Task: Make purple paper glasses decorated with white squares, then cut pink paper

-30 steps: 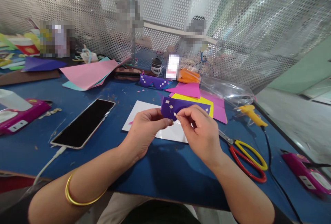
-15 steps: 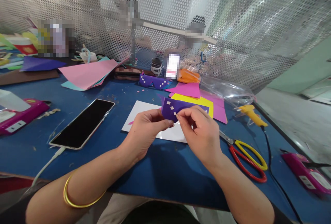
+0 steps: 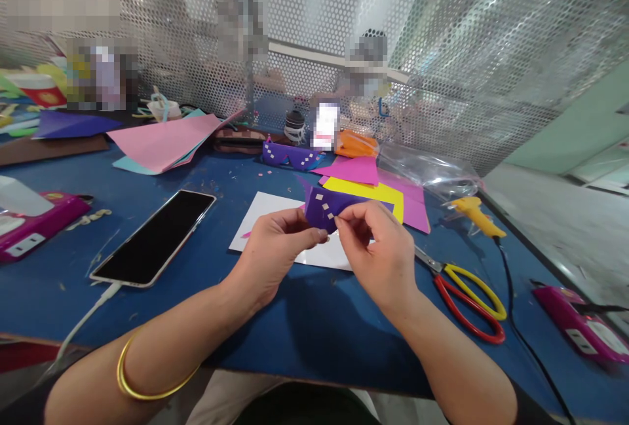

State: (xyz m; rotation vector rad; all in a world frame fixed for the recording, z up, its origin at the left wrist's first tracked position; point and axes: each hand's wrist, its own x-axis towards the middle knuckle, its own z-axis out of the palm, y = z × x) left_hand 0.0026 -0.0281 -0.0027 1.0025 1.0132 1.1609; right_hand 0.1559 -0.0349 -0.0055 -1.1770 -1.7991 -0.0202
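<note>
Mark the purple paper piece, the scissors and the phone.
purple paper piece (image 3: 322,207): head view, its face with the white squares, above the fingers.
scissors (image 3: 469,294): head view, between the red and yellow handles.
phone (image 3: 154,236): head view, middle of the dark screen.

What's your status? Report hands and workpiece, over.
Left hand and right hand both pinching purple paper piece, held above white sheet. Scissors lie right of the hands. Nothing blocking.

matt purple paper (image 3: 322,207), glossy phone (image 3: 154,236) — perforated metal screen (image 3: 491,52)
</note>
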